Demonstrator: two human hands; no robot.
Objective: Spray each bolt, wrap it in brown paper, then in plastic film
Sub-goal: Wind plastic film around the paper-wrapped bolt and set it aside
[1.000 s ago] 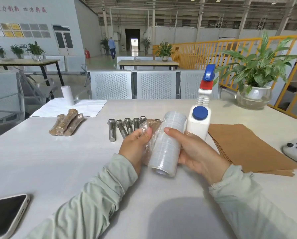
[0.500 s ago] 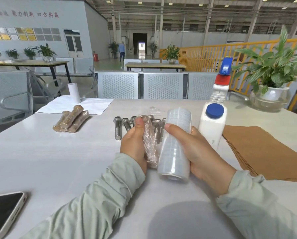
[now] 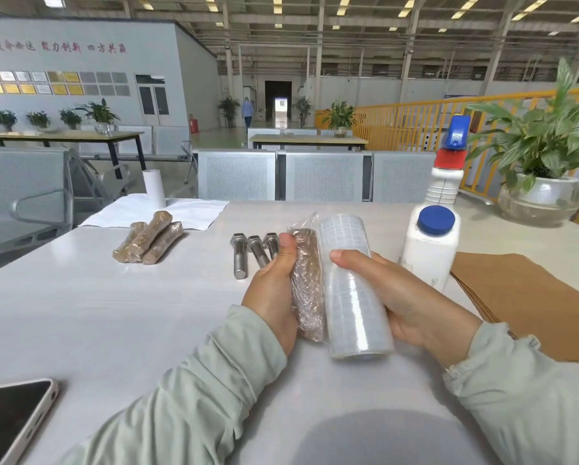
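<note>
The left hand (image 3: 274, 290) grips a bolt already wrapped in brown paper (image 3: 306, 283), with clear film drawn round it; the bundle stands near the middle of the table (image 3: 113, 330), touching the roll of plastic film (image 3: 352, 290) that the right hand (image 3: 415, 303) holds with its fingers curled round it. Film runs from the roll onto the bundle, so the step in hand looks like the last one for this bolt — the plastic wrap.

Three finished bundles (image 3: 149, 241) lie together at the far left, by a white sheet (image 3: 180, 209) and a white roll (image 3: 154, 187). Bare bolts (image 3: 251, 253) lie in a row just behind the left hand: these are unsprayed and unwrapped as far as can be judged. A stack of brown paper (image 3: 530, 297) waits on the right, and a spray bottle (image 3: 447, 169) and a white jar with a blue cap (image 3: 430, 250) stand behind the right hand.

So three bolts seem done, one is nearly done, and several are left. Exactly how many cannot be told — three show, and any further ones are hidden behind the hand and the bundle. Whether the film covers the whole bundle is hard to make out, its far side being out of sight. The brown paper and a phone (image 3: 9, 421) at the near left are cut off by the frame.
</note>
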